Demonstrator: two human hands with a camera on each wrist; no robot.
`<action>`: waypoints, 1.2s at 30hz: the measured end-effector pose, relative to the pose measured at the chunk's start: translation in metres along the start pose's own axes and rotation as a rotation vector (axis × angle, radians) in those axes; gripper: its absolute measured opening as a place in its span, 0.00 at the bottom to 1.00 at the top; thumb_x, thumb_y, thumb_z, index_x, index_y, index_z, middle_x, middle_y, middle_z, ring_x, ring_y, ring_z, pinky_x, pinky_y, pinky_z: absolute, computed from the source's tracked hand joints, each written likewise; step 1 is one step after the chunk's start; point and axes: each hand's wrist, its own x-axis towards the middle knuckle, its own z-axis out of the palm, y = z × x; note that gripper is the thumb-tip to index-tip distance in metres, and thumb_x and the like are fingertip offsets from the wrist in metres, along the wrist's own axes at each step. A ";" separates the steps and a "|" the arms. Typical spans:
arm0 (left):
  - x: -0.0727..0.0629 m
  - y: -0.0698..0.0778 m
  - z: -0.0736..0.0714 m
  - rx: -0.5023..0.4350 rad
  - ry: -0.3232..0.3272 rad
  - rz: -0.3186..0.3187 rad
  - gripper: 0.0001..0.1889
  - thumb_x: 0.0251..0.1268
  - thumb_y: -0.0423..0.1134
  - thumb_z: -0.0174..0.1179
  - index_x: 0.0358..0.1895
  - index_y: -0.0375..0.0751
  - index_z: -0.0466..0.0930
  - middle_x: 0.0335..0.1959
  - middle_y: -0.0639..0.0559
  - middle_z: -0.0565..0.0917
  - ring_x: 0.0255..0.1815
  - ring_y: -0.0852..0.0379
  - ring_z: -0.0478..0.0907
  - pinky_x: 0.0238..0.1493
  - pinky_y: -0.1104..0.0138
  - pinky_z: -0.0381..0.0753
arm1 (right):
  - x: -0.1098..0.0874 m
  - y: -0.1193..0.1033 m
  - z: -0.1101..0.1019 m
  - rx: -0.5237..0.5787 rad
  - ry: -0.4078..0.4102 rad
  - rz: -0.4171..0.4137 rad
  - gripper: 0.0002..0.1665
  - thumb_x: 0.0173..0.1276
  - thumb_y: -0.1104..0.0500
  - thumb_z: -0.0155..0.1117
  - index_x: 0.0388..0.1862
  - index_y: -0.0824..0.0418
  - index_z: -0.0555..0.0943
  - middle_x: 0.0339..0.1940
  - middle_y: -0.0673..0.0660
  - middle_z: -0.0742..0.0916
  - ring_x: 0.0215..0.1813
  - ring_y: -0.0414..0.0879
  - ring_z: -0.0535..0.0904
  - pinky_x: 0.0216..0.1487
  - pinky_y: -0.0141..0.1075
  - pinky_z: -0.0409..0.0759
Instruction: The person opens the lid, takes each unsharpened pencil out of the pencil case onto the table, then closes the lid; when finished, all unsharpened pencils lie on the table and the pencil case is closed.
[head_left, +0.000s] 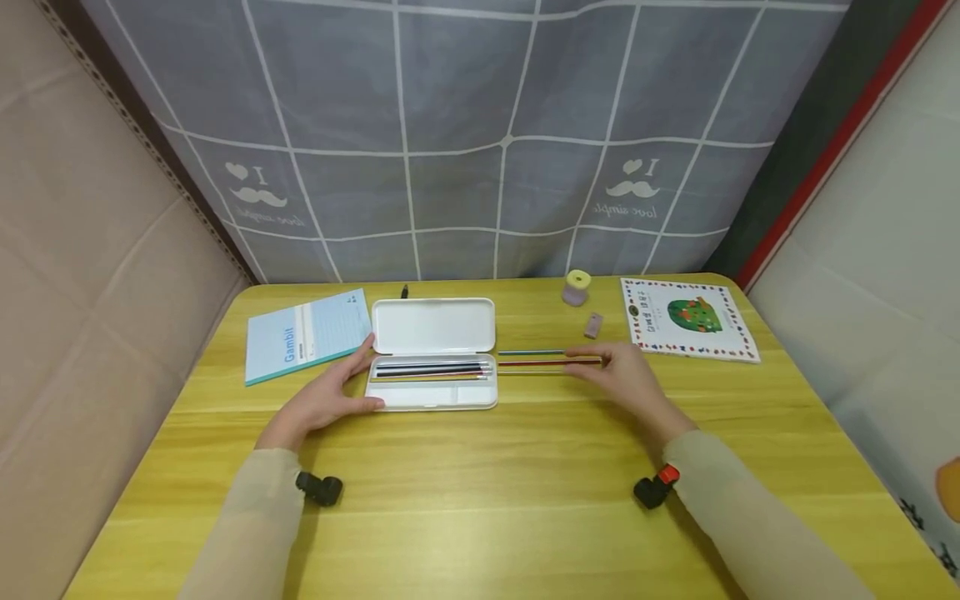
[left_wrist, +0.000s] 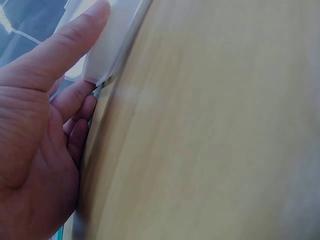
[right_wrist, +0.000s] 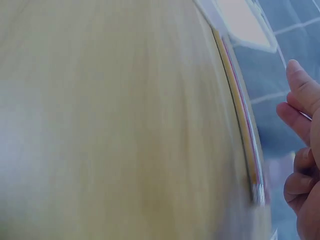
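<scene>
A white pencil case [head_left: 472,398] lies with its lid [head_left: 433,326] raised, several pencils [head_left: 431,372] inside. My left hand [head_left: 333,396] holds the case's left end, thumb at the front corner and fingers at the side; the left wrist view shows the thumb [left_wrist: 75,42] over the white edge. To the right of the case are a blue pencil [head_left: 528,352], a dark red pencil [head_left: 528,362] and a yellow pencil [head_left: 531,373]. My right hand [head_left: 618,375] pinches the dark red one between thumb and fingers. In the right wrist view, a yellow pencil [right_wrist: 237,100] rests on the table.
A light blue notebook [head_left: 307,335] lies left of the case, a white booklet [head_left: 690,321] with a green picture at the right. Behind the right hand are a small pinkish eraser [head_left: 593,326] and a purple-and-yellow cylinder [head_left: 576,288]. A black object [head_left: 404,292] shows behind the lid.
</scene>
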 end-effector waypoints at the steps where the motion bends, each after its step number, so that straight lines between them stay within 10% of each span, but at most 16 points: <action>1: 0.000 0.000 0.000 0.001 0.001 0.000 0.61 0.62 0.52 0.76 0.87 0.61 0.36 0.81 0.43 0.63 0.86 0.38 0.42 0.80 0.36 0.41 | 0.002 -0.004 0.002 0.005 -0.009 -0.008 0.17 0.65 0.54 0.80 0.51 0.57 0.92 0.42 0.54 0.93 0.21 0.39 0.67 0.21 0.32 0.66; 18: 0.000 -0.001 0.000 -0.010 0.006 0.004 0.61 0.62 0.50 0.77 0.87 0.59 0.37 0.81 0.41 0.64 0.86 0.38 0.43 0.80 0.36 0.40 | 0.040 -0.055 0.071 -0.071 -0.214 -0.108 0.18 0.67 0.50 0.78 0.54 0.52 0.92 0.50 0.49 0.92 0.51 0.45 0.87 0.45 0.37 0.82; 29: 0.002 0.001 0.001 -0.024 0.001 0.007 0.61 0.62 0.50 0.77 0.87 0.61 0.36 0.81 0.40 0.64 0.85 0.37 0.44 0.80 0.36 0.40 | 0.050 -0.074 0.096 -0.267 -0.287 -0.112 0.17 0.75 0.52 0.70 0.61 0.48 0.89 0.47 0.53 0.93 0.17 0.39 0.60 0.26 0.35 0.64; 36: 0.001 0.000 0.000 -0.030 0.001 -0.001 0.61 0.62 0.50 0.77 0.87 0.62 0.36 0.81 0.40 0.64 0.85 0.38 0.43 0.80 0.36 0.40 | 0.055 -0.082 0.101 -0.325 -0.301 -0.108 0.17 0.73 0.53 0.73 0.59 0.49 0.89 0.56 0.50 0.91 0.47 0.44 0.86 0.51 0.42 0.84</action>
